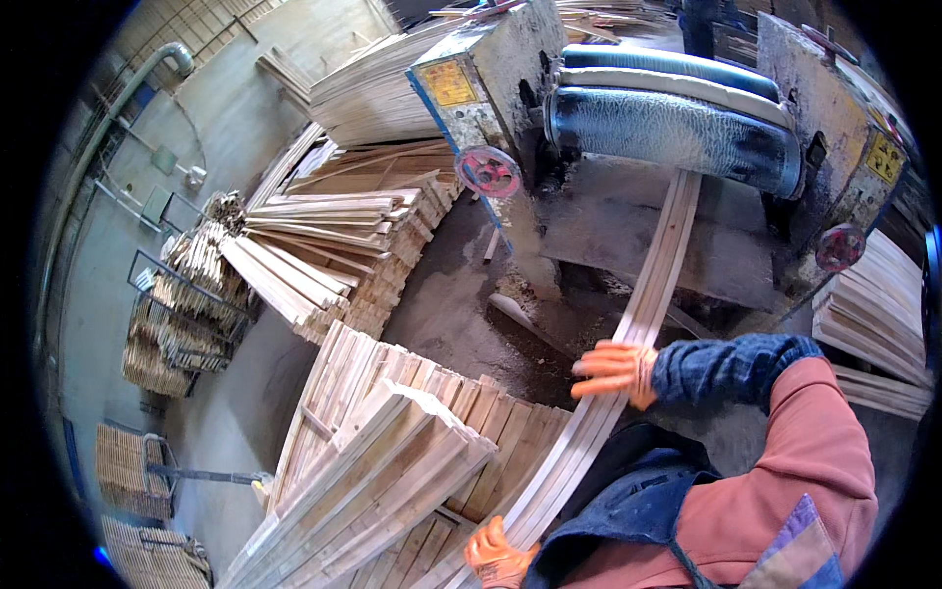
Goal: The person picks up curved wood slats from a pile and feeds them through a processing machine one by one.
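Several long, narrow wooden strips [646, 294] lie side by side as a bundle, running from near my body up to the rollers of a machine. The far ends reach in under the lower glue-coated, shiny roller [677, 133]. My left hand [498, 557], in an orange glove, is closed on the near part of the bundle at the lower edge, with its fingers partly hidden. Farther up, my right hand [618, 373], also gloved in orange, lies across the top of the strips with its fingers stretched out.
A large stack of wooden strips [392, 442] stands close on my left, with another stack [343, 240] behind it. Machine posts carry red handwheels [488, 172] on both sides. More boards [873, 304] are piled at the right. Racks of strips [186, 314] line the left wall.
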The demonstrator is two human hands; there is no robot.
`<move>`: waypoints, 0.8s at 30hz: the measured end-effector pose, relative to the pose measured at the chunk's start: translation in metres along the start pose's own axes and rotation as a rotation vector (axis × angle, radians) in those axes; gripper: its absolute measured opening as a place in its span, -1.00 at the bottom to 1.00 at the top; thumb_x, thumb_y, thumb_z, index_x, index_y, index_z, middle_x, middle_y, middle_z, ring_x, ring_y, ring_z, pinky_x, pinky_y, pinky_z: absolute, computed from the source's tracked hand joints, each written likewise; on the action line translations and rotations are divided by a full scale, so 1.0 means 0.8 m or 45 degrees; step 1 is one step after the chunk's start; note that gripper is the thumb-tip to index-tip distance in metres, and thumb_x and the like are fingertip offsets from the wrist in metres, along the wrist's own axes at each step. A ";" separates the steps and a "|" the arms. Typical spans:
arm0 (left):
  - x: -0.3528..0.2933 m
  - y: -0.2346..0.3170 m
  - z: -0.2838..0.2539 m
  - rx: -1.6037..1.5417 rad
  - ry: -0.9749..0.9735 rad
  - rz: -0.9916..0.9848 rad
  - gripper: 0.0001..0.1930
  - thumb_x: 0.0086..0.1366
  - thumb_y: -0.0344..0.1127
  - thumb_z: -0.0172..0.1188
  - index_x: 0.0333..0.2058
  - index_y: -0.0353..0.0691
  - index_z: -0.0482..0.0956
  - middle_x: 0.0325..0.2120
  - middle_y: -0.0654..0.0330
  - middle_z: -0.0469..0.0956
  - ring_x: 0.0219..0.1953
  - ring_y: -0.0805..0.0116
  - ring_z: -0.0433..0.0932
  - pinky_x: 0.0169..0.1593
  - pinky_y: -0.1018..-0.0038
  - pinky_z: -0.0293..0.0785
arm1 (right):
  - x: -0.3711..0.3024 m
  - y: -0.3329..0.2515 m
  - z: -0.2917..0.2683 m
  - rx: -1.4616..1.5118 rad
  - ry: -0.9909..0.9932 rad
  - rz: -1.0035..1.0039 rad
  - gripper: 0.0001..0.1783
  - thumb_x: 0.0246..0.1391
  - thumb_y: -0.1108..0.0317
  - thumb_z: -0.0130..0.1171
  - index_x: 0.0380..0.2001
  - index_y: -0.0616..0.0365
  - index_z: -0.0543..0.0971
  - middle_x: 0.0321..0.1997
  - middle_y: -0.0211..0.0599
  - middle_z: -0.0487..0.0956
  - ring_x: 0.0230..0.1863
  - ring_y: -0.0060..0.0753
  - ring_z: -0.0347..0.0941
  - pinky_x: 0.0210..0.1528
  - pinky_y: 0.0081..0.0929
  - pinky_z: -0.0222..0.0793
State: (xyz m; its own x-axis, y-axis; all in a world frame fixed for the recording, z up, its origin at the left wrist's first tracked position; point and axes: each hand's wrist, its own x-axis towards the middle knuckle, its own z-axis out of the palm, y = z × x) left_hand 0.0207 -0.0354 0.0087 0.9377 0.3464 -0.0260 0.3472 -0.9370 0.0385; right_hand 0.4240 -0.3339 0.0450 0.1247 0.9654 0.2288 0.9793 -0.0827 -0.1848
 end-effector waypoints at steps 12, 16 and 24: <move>0.028 0.117 -0.055 -0.487 0.071 0.098 0.01 0.12 0.26 0.40 0.45 -0.10 0.27 0.34 0.06 0.42 0.40 0.07 0.37 0.50 -0.01 0.13 | 0.020 0.010 -0.063 -0.125 -0.671 -0.137 0.32 -0.44 0.21 0.66 0.51 -0.36 0.23 0.37 -0.17 0.50 0.40 -0.02 0.38 0.55 0.15 0.09; -0.057 0.040 -0.050 -0.278 0.111 -0.042 0.15 -0.08 0.27 0.52 0.45 -0.10 0.28 0.34 0.01 0.42 0.39 0.03 0.38 0.48 -0.03 0.15 | -0.015 0.079 -0.069 0.045 -0.480 -0.098 0.13 -0.61 0.35 0.62 0.26 -0.19 0.44 0.23 -0.09 0.56 0.33 0.12 0.41 0.52 0.17 0.13; -0.044 0.016 -0.075 -0.360 -0.346 -0.168 0.09 -0.04 -0.04 0.53 0.45 -0.14 0.19 0.30 -0.10 0.41 0.32 -0.12 0.41 0.37 -0.02 0.32 | -0.077 0.173 0.015 -0.276 -0.104 0.374 0.17 -0.45 0.52 0.37 0.44 -0.07 0.33 0.54 0.01 0.29 0.59 0.19 0.07 0.66 0.16 -0.20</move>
State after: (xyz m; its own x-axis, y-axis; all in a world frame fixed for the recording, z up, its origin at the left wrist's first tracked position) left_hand -0.0074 -0.0573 0.0703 0.8611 0.4024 -0.3107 0.4889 -0.8231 0.2889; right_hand 0.5500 -0.4021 -0.0059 0.4008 0.9086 0.1179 0.9158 -0.4011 -0.0223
